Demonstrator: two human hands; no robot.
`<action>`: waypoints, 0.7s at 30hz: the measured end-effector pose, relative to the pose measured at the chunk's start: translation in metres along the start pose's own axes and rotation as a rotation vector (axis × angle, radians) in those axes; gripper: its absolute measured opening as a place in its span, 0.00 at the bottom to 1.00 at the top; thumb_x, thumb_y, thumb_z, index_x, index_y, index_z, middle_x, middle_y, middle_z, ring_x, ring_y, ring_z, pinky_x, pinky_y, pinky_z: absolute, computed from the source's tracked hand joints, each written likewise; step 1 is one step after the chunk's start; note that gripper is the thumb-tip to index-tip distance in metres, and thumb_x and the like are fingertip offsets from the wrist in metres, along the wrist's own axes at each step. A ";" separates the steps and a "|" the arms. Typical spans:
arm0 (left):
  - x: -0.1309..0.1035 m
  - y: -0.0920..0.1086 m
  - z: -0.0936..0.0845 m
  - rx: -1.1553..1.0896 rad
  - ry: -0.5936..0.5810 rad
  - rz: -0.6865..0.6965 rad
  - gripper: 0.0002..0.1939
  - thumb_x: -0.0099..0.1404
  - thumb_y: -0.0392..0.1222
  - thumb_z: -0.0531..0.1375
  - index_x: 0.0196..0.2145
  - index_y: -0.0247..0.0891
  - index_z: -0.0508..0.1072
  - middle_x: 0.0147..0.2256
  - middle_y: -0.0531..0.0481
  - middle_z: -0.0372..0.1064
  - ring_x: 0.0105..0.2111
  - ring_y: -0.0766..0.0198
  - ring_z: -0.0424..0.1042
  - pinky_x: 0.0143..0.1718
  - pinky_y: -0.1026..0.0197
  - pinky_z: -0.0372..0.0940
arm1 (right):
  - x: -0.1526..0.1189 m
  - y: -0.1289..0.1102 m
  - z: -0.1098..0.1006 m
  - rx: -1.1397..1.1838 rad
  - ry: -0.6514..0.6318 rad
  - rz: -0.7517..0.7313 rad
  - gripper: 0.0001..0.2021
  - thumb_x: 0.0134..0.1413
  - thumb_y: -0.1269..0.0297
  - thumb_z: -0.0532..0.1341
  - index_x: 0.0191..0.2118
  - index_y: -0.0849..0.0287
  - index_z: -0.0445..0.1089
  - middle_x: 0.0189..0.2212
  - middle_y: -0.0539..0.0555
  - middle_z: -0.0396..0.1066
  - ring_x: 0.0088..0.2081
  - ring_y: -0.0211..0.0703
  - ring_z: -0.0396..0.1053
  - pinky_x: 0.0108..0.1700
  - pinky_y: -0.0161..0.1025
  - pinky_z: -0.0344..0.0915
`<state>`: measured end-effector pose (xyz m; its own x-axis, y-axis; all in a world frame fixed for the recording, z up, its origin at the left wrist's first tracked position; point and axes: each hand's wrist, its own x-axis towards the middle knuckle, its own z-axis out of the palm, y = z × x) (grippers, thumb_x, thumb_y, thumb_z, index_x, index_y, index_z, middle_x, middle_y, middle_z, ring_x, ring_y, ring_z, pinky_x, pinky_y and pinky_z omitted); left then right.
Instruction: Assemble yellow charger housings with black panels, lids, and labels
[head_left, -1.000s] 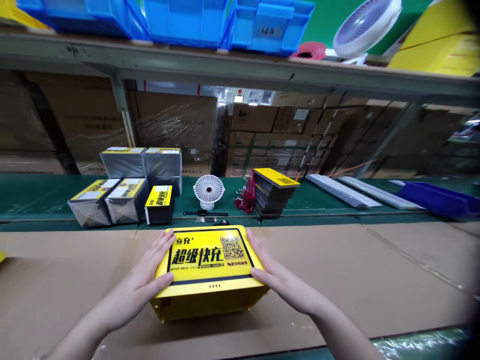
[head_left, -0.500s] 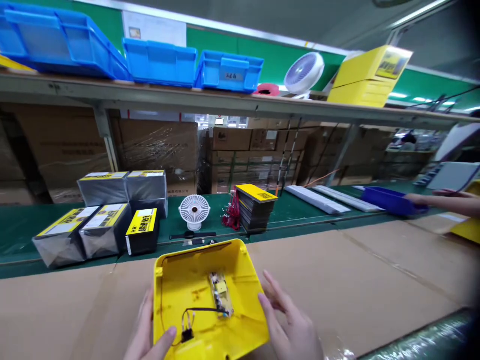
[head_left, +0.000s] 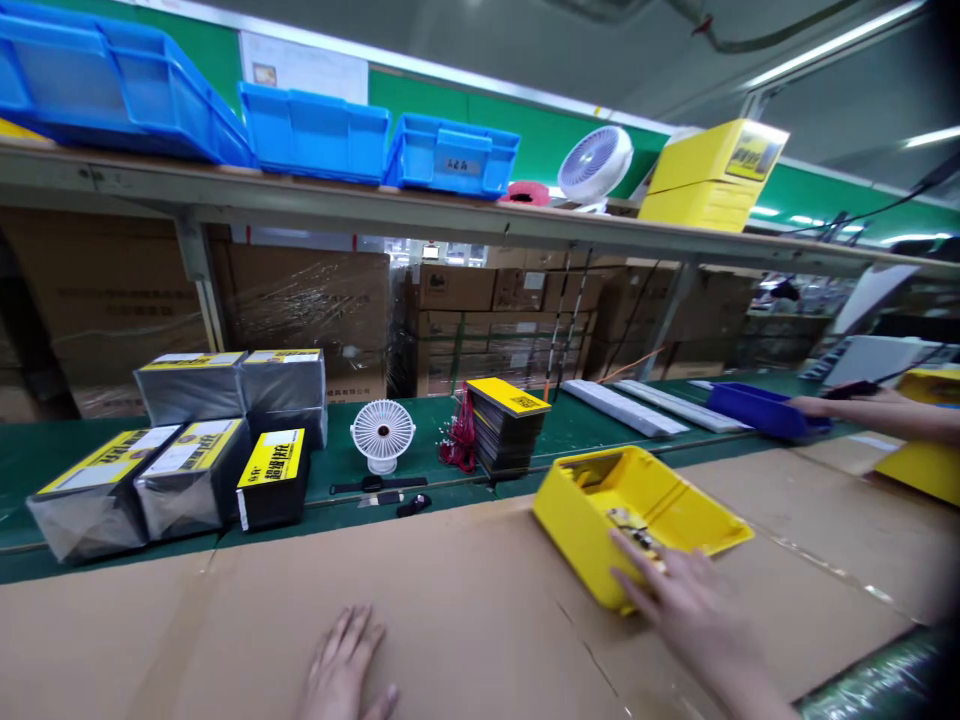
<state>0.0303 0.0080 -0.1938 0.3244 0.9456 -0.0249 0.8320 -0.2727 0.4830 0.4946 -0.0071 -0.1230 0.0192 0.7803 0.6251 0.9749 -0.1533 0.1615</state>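
Observation:
A yellow plastic housing (head_left: 585, 535), open at the top, is at right of centre above the cardboard. Part of a circuit board (head_left: 637, 535) shows inside it. My right hand (head_left: 694, 610), slightly blurred, grips the housing's near side, two fingers reaching across its edge; the other fingers are partly hidden. Well to the left, my left hand (head_left: 345, 660) lies flat on the cardboard surface (head_left: 450, 600), fingers spread and holding nothing.
Wrapped boxes (head_left: 195, 470) and a white fan (head_left: 382, 435) stand at left on the green bench. Behind the housing is a stack of yellow-topped pieces (head_left: 510, 430). Another person's hand (head_left: 814, 405) touches a blue bin (head_left: 765, 410). Overhead runs a shelf with blue crates (head_left: 315, 130).
The yellow housing has moved right and away from me, turning as it went, with my right hand following. My left hand has let go of it and come down on the cardboard.

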 end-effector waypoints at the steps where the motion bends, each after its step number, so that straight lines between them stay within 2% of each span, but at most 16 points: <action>1: 0.001 -0.001 0.001 0.022 -0.004 0.005 0.28 0.59 0.48 0.56 0.58 0.42 0.65 0.63 0.46 0.51 0.64 0.46 0.47 0.62 0.40 0.48 | 0.008 0.022 0.006 -0.040 -0.046 0.114 0.26 0.58 0.53 0.47 0.57 0.53 0.66 0.45 0.66 0.69 0.53 0.62 0.63 0.59 0.57 0.49; 3: 0.002 -0.001 0.002 0.036 -0.013 0.009 0.28 0.59 0.48 0.56 0.57 0.43 0.66 0.63 0.46 0.52 0.63 0.46 0.48 0.62 0.41 0.49 | 0.022 0.048 0.016 -0.105 -0.056 0.378 0.30 0.57 0.53 0.44 0.62 0.62 0.59 0.58 0.73 0.55 0.62 0.69 0.48 0.58 0.62 0.44; 5: 0.003 0.000 0.002 0.033 -0.016 0.013 0.27 0.59 0.47 0.57 0.57 0.44 0.67 0.63 0.46 0.52 0.63 0.46 0.49 0.62 0.41 0.50 | 0.036 0.050 0.024 -0.124 -0.042 0.559 0.34 0.56 0.53 0.43 0.63 0.72 0.54 0.62 0.80 0.44 0.64 0.75 0.38 0.55 0.68 0.42; 6: 0.003 0.000 0.001 0.029 -0.014 0.014 0.27 0.58 0.47 0.57 0.57 0.45 0.67 0.62 0.47 0.52 0.63 0.47 0.50 0.61 0.41 0.51 | 0.045 0.042 0.028 -0.114 -0.045 0.582 0.35 0.56 0.52 0.44 0.62 0.75 0.54 0.61 0.82 0.44 0.63 0.77 0.38 0.54 0.69 0.42; 8: 0.002 -0.001 0.000 0.018 -0.007 0.010 0.27 0.58 0.47 0.57 0.56 0.46 0.67 0.62 0.48 0.53 0.63 0.47 0.50 0.61 0.42 0.52 | 0.069 0.018 0.033 -0.075 -0.073 0.499 0.34 0.56 0.51 0.46 0.61 0.73 0.55 0.61 0.78 0.48 0.62 0.75 0.43 0.54 0.68 0.45; 10: 0.002 -0.002 0.000 0.010 -0.013 0.008 0.27 0.58 0.47 0.57 0.56 0.46 0.68 0.62 0.48 0.53 0.63 0.48 0.50 0.61 0.42 0.52 | 0.103 -0.013 0.035 -0.024 -0.093 0.352 0.34 0.57 0.49 0.47 0.63 0.67 0.53 0.62 0.71 0.50 0.63 0.66 0.47 0.57 0.62 0.50; 12: 0.003 -0.004 0.000 0.006 -0.027 0.013 0.28 0.57 0.47 0.58 0.56 0.46 0.68 0.62 0.48 0.53 0.63 0.48 0.50 0.61 0.43 0.52 | 0.143 -0.041 0.034 0.022 -0.078 0.223 0.34 0.60 0.48 0.46 0.65 0.66 0.47 0.64 0.67 0.49 0.64 0.58 0.45 0.59 0.54 0.52; 14: 0.005 -0.006 0.001 0.002 -0.027 0.018 0.28 0.56 0.47 0.59 0.56 0.46 0.68 0.62 0.48 0.53 0.63 0.47 0.51 0.61 0.44 0.52 | 0.184 -0.064 0.030 0.063 -0.055 0.126 0.32 0.63 0.49 0.45 0.66 0.66 0.45 0.65 0.65 0.46 0.65 0.54 0.43 0.60 0.50 0.51; 15: 0.006 -0.008 0.002 -0.005 -0.023 0.018 0.28 0.56 0.48 0.60 0.55 0.46 0.68 0.62 0.48 0.53 0.63 0.47 0.51 0.61 0.43 0.53 | 0.202 -0.074 0.028 0.081 -0.048 0.091 0.31 0.64 0.51 0.46 0.65 0.66 0.46 0.65 0.66 0.46 0.65 0.54 0.43 0.61 0.50 0.51; 17: 0.009 -0.012 0.005 -0.040 -0.010 0.020 0.27 0.56 0.50 0.61 0.54 0.47 0.70 0.61 0.48 0.55 0.62 0.46 0.53 0.60 0.43 0.54 | 0.229 -0.089 0.026 0.116 -0.050 0.036 0.25 0.64 0.55 0.49 0.62 0.64 0.54 0.62 0.65 0.52 0.63 0.54 0.50 0.60 0.52 0.52; 19: 0.012 -0.016 0.007 -0.098 -0.007 0.030 0.28 0.53 0.53 0.64 0.52 0.49 0.71 0.60 0.48 0.57 0.61 0.44 0.54 0.59 0.43 0.55 | 0.243 -0.100 0.026 0.147 -0.062 0.001 0.20 0.63 0.56 0.54 0.55 0.62 0.62 0.56 0.61 0.61 0.57 0.51 0.59 0.57 0.54 0.57; 21: 0.014 -0.020 0.008 -0.137 -0.016 0.035 0.29 0.51 0.55 0.66 0.52 0.50 0.72 0.59 0.48 0.58 0.61 0.43 0.54 0.59 0.43 0.55 | 0.246 -0.108 0.027 0.173 -0.064 -0.012 0.17 0.61 0.58 0.57 0.51 0.62 0.65 0.51 0.59 0.65 0.52 0.49 0.65 0.54 0.53 0.62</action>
<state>0.0214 0.0250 -0.2105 0.3604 0.9326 -0.0195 0.7512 -0.2777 0.5989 0.4000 0.2179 -0.0069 0.0158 0.8193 0.5732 0.9987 -0.0413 0.0314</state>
